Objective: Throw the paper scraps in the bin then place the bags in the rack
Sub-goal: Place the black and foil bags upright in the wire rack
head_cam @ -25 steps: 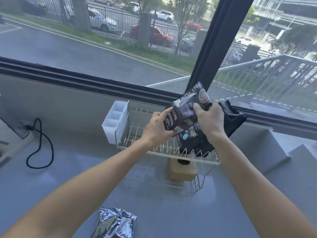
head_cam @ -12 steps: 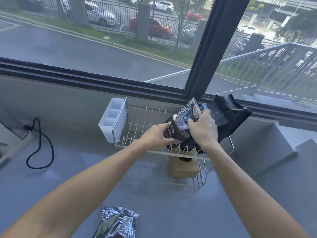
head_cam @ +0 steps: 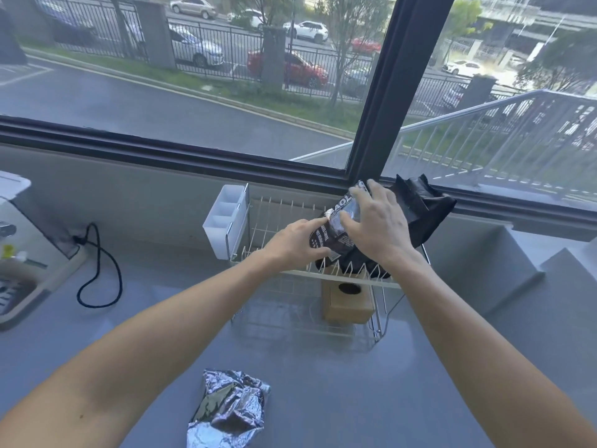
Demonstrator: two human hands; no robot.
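A white wire rack (head_cam: 277,221) stands on the grey counter under the window. A black printed bag (head_cam: 332,231) leans upright in the rack's right end, against a plain black bag (head_cam: 423,208) behind it. My left hand (head_cam: 294,244) touches the printed bag's lower left edge with its fingers. My right hand (head_cam: 378,227) lies over the bag's front and top with fingers spread, pressing it. A crumpled silver foil bag (head_cam: 229,409) lies on the counter near me, between my forearms.
A small brown box with a round hole (head_cam: 347,302) sits under the rack. A white divided caddy (head_cam: 223,221) hangs on the rack's left end. A black cable (head_cam: 97,270) loops at the left beside a beige appliance (head_cam: 19,276). Grey steps (head_cam: 517,263) rise at the right.
The printed bag came down from above the rack into its right end. My right hand shifted from gripping it to lying flat over it, and my left hand slid to its lower edge.
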